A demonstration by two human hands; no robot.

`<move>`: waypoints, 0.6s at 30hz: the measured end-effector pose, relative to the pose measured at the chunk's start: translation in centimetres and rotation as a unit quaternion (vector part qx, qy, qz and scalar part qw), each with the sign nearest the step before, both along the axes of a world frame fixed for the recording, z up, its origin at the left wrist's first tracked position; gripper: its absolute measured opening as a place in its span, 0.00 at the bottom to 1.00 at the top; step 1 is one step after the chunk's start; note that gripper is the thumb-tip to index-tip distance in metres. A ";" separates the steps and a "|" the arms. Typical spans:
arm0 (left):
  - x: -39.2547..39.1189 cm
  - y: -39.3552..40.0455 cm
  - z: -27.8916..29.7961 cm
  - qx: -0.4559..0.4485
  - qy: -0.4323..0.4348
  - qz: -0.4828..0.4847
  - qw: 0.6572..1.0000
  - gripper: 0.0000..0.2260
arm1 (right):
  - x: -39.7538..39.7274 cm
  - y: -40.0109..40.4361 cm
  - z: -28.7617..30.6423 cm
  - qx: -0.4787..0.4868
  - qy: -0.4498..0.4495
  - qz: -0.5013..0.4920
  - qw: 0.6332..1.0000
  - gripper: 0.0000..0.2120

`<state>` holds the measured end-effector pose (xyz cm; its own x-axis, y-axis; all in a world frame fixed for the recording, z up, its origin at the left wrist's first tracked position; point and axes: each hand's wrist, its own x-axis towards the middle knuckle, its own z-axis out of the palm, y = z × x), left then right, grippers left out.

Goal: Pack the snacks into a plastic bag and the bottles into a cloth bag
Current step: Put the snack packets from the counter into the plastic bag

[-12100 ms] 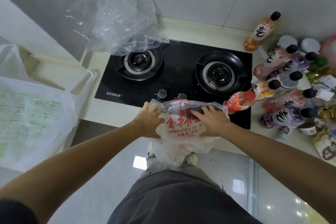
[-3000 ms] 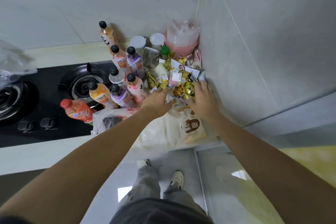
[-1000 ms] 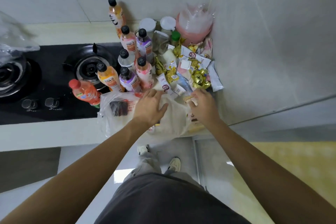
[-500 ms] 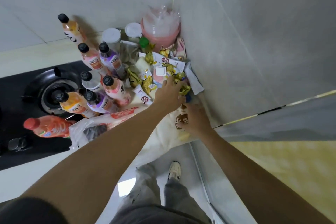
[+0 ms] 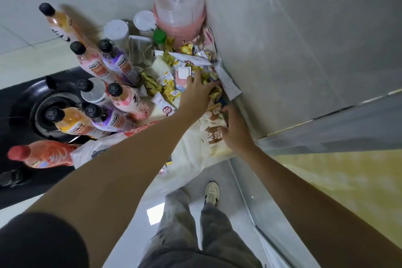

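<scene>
A pile of small snack packets, many in gold wrappers, lies in the counter corner against the wall. My left hand reaches into this pile, fingers spread over the wrappers; what it grips is hidden. My right hand rests on a cream snack pack with a brown label at the mouth of a white plastic bag with red print, which lies open on the counter edge. Several drink bottles with black caps stand to the left, and a red bottle lies on its side.
A black gas hob is on the left, with bottles standing over its burner. A pink tub wrapped in plastic and white-lidded jars stand at the back corner. The wall runs close on the right. My shoes show on the floor below.
My left hand has gone from the bag's mouth into the snack pile. My right hand has stayed near the cream pack at the bag.
</scene>
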<state>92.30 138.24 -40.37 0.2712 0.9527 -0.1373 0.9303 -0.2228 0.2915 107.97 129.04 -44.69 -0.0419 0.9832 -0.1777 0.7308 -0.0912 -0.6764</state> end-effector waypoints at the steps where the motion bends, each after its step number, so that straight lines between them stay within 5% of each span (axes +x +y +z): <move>1: -0.3 -0.3 0.2 0.003 -0.005 0.001 1.000 0.24 | 0.0 0.0 0.5 0.010 -0.004 0.007 1.000 0.19; 8: -4.2 -4.3 3.7 0.027 -0.040 0.057 0.997 0.23 | -0.6 1.2 6.5 0.162 -0.096 0.084 0.979 0.23; 12: -7.9 -9.0 4.7 0.053 -0.040 0.100 0.993 0.23 | -1.0 1.4 8.9 0.212 -0.011 0.054 0.976 0.17; 18: -13.1 -17.9 4.1 0.021 -0.031 0.175 0.984 0.23 | -6.1 0.3 10.0 0.154 0.065 0.069 0.983 0.14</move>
